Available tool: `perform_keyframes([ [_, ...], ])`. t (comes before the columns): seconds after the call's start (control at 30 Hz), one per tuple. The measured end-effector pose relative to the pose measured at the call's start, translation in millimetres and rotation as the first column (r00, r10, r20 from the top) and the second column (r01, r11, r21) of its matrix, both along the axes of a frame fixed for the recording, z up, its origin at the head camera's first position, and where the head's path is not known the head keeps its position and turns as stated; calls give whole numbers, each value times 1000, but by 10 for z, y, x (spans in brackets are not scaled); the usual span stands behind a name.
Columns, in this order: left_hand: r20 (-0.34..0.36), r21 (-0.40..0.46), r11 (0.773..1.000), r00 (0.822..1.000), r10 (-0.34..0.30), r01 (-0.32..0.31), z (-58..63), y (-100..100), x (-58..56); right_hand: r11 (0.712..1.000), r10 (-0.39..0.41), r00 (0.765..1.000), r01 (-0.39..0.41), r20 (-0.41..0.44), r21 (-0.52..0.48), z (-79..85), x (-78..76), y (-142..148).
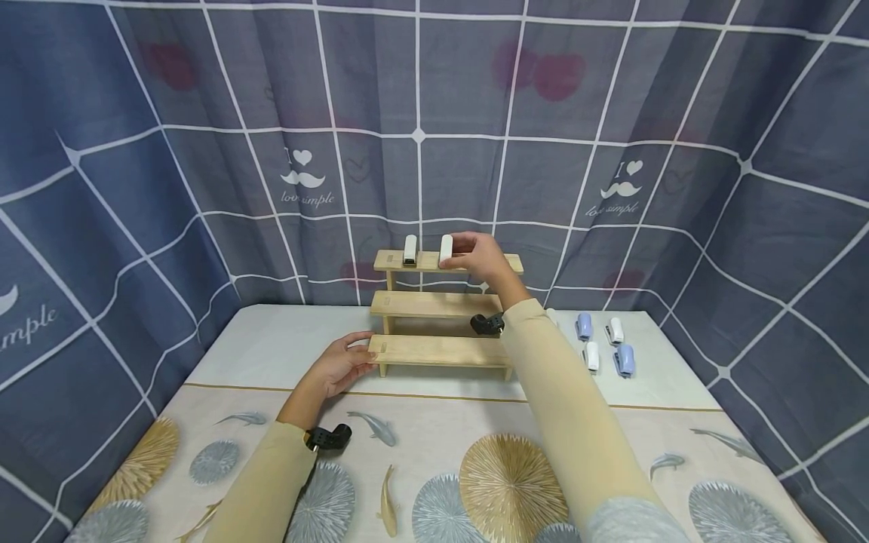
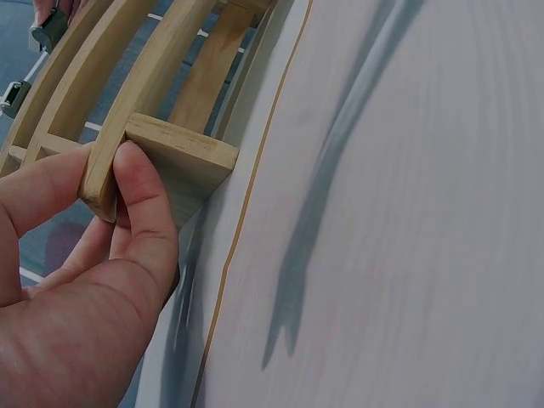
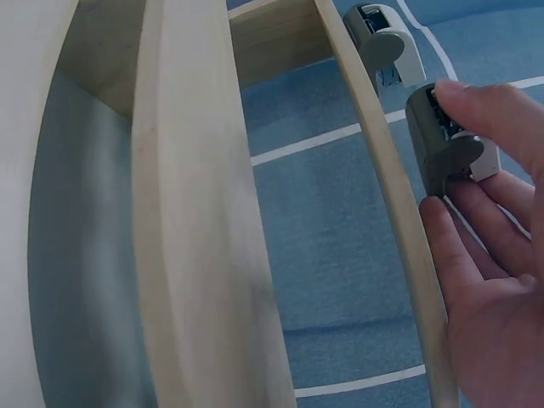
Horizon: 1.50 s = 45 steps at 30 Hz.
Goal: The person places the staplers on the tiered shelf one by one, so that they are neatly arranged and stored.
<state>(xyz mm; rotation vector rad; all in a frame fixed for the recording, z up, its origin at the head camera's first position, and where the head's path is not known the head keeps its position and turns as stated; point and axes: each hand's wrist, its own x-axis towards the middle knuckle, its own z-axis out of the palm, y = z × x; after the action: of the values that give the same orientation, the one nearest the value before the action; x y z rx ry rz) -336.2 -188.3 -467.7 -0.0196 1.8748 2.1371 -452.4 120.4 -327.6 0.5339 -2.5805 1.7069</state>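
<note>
White and small, a stapler [image 1: 446,248] stands on the top step of the wooden stepped rack [image 1: 434,305], pinched by the fingers of the right hand [image 1: 480,256]. At its nine o'clock, just beside it, stands a second white stapler [image 1: 410,250]. The left hand [image 1: 339,366] grips the bottom step's left end, thumb curled over the board. On the table [image 1: 271,354], at the rack's three o'clock, lie four more staplers [image 1: 604,343], blue and white.
</note>
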Motion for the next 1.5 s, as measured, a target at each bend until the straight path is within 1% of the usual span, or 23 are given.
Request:
perform_keyframes([
  [0.2, -1, 0, 1000, 1000, -4, 4, 11, 0, 2, 999, -16, 1000, 17, -16, 41, 31, -53, -37],
  [0.4, -5, 5, 1000, 1000, -3, 3, 15, 16, -10, 997, -31, 999, 33, -22, 73, 56, -58, -56],
  [0.6, 7, 3, 1000, 1000, 4, -4, 34, 4, -2, 997, -36, 999, 37, -16, 73, 64, -60, -61],
  [0.8, -4, 6, 1000, 1000, -5, 5, 42, -6, 6, 997, -29, 1000, 29, -6, 66, 54, -77, -63],
  [1.13, -4, 1, 1000, 1000, -6, 6, 11, -3, -6, 997, -31, 999, 30, 13, 74, 47, -68, -63],
  [1.5, -5, 9, 1000, 1000, 4, -4, -30, -4, -2, 994, -35, 999, 35, -1, 104, 25, -36, -48],
])
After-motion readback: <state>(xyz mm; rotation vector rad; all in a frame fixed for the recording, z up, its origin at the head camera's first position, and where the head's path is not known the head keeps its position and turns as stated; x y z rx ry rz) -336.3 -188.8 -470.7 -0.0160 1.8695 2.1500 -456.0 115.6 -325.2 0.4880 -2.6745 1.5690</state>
